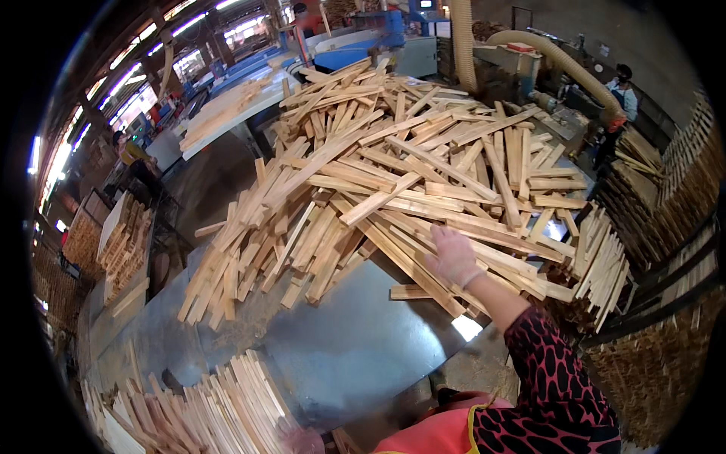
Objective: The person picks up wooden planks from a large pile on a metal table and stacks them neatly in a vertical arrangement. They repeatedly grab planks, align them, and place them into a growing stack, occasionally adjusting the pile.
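Note:
A large heap of pale wooden strips [393, 163] lies crisscrossed on a metal table [348, 340]. My right hand [454, 257], in a thin whitish glove, reaches over the near right side of the heap. Its fingers are stretched out and rest on the strips there, not wrapped round any of them. At the lower edge, my left hand [301, 440] is only partly in view and blurred. It is beside a row of wooden strips [234, 397] set close together on edge at the table's near left; whether it touches them I cannot tell.
Stacked strips [643, 378] stand on racks at the right. Another wood stack [125, 246] stands at the left. A ribbed hose [563, 57] arches behind the heap. One person [622, 98] is at the far right, another [134, 159] at the far left.

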Demonstrator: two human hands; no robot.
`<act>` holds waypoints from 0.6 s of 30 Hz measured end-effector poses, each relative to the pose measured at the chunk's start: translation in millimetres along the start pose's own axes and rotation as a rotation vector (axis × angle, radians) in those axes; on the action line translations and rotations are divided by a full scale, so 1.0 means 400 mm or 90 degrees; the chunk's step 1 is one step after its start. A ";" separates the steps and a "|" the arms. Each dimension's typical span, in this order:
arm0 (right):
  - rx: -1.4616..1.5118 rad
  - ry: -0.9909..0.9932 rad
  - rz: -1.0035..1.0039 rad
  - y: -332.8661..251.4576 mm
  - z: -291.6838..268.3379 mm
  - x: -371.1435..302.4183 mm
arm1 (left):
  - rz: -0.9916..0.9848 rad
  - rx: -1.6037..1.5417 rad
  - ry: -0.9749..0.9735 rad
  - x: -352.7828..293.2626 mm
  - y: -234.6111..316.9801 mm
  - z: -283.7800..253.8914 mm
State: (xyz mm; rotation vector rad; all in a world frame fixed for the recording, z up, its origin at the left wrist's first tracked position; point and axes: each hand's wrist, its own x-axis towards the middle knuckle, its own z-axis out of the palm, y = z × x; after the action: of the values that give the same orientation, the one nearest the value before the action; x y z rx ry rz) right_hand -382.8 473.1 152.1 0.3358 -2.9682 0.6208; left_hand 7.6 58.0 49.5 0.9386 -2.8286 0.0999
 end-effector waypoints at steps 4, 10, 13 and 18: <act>-0.068 -0.193 0.051 0.030 0.018 0.149 | 0.141 -0.069 -0.097 0.067 0.190 0.041; 0.410 -0.460 -0.051 -0.186 0.155 -0.276 | -0.022 -0.880 -0.368 0.151 0.528 0.086; 0.393 -0.353 -0.207 -0.184 0.264 -0.391 | -0.336 -1.041 -0.420 0.195 0.587 0.061; 0.024 0.087 -0.117 -0.001 0.130 -0.187 | -0.299 -0.856 -0.225 0.077 0.371 0.172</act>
State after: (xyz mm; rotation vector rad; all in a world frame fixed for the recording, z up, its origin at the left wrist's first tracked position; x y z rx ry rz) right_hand -312.2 466.3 94.8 0.5391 -2.7591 0.6499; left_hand -114.4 151.1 -15.0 1.1548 -1.9690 -1.8354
